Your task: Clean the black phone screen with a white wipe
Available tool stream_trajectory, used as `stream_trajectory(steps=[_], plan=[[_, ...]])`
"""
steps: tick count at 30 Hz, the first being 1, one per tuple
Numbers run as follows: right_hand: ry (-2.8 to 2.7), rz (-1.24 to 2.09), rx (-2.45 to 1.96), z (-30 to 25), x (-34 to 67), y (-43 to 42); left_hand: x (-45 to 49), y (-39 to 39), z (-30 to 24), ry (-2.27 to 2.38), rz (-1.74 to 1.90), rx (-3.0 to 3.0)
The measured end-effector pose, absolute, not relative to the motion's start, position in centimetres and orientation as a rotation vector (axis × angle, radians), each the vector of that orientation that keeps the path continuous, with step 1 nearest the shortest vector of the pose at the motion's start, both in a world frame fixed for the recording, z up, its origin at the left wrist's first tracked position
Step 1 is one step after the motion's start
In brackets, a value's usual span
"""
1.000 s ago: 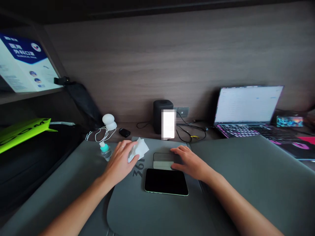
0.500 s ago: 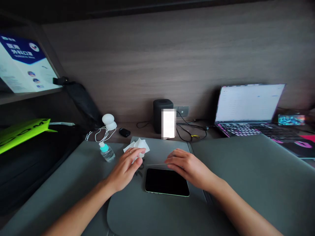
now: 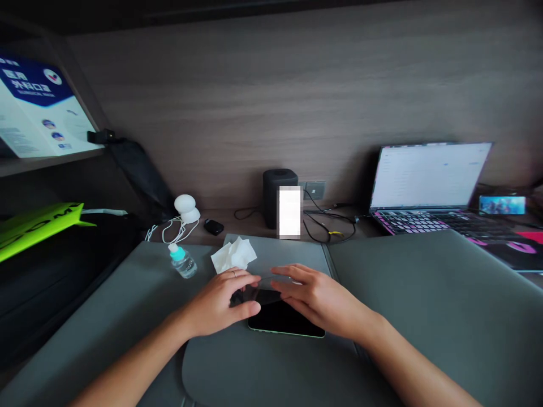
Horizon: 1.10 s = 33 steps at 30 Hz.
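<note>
A black-screened phone (image 3: 292, 322) with a pale green rim lies on the grey mat, below my hands. Just above its far edge, a clear, glossy sheet like a screen protector (image 3: 266, 284) is raised at a slant. My left hand (image 3: 220, 302) is at the sheet's left end, index finger and thumb apart along its edges. Around the right end curl the fingers of my right hand (image 3: 314, 291), which hide part of the sheet and the phone's upper right corner. Behind my left hand rests a crumpled white tissue (image 3: 235, 254).
A small clear bottle with a teal collar (image 3: 183, 263) stands on the left. Farther back are a white round device (image 3: 185, 208), a black fob (image 3: 213, 226), a dark speaker (image 3: 270, 198) and loose cables (image 3: 322, 223). An open laptop (image 3: 430, 178) sits at the right.
The clear sheet has been lifted from the mat behind the phone. My left hand has moved right and nearer, off the tissue; my right hand has shifted slightly left.
</note>
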State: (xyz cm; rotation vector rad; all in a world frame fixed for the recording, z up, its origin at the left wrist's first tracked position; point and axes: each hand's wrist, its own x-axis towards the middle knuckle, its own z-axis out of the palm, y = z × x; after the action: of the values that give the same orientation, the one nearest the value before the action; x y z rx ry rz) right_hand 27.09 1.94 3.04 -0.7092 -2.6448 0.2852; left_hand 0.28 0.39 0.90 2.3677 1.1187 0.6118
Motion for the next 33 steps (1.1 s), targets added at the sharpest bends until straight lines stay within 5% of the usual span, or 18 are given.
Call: stream_trajectory(steps=[9,33], plan=[[-2.717,0.676,-0.846,3.0,27.3,1.9,0.2,0.7,0.5,1.098,0.515,2.462],[-2.844,0.574,-1.0,2.9,27.3,1.4,1.1,0.2,-0.1,1.039,0.499,2.49]])
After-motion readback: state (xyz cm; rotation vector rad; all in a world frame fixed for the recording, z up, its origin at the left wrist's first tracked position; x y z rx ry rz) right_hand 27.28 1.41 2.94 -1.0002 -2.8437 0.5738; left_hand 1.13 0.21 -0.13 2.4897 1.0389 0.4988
